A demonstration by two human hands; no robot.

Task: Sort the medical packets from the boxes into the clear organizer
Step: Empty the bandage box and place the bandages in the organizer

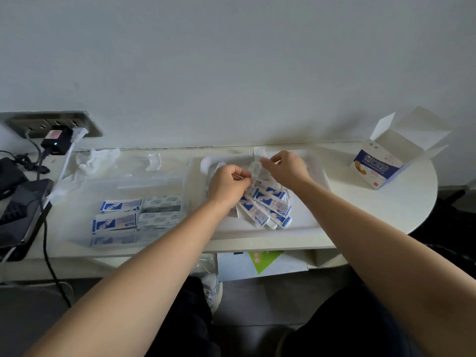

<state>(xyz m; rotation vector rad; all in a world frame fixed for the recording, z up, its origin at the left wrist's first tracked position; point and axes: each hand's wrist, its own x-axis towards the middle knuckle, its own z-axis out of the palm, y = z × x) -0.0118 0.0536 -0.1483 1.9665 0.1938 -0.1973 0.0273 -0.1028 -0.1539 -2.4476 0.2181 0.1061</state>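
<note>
Field notes, working from the fingers out:

- Right hand (286, 166): thumb and forefinger tips pinch the upper part of a clear strip (255, 164), which we hold upright above the far half of the white tray (304, 222). The other fingers are curled loosely behind.
- Left hand (228, 185): fingers curled in, thumb and forefinger nipped on what looks like the lower end of the same strip. The contact itself is small and blurred. We cannot tell what the strip contains.
- Loose packets (268, 204): blue-and-white, fanned in a heap in the middle of the tray, just under and near-side of both hands.
- Clear organizer (144, 181): directly left of the tray. Its near compartments already hold sorted packets (118, 215) in flat stacks. The far compartments look unfilled.
- Open box (378, 163): stands well right of the tray, flaps up.

Our reading is that we are separating or straightening one strip before it goes into the organizer. To do it well:

- Keep the pinches close together so the thin plastic does not twist or tear off-line.
- Hold it clear of the heap so nothing rides along.
- Let go with the left hand first.
- Carry the strip left of the tray with the right hand to a compartment of its own, not onto the blue stacks.
</note>
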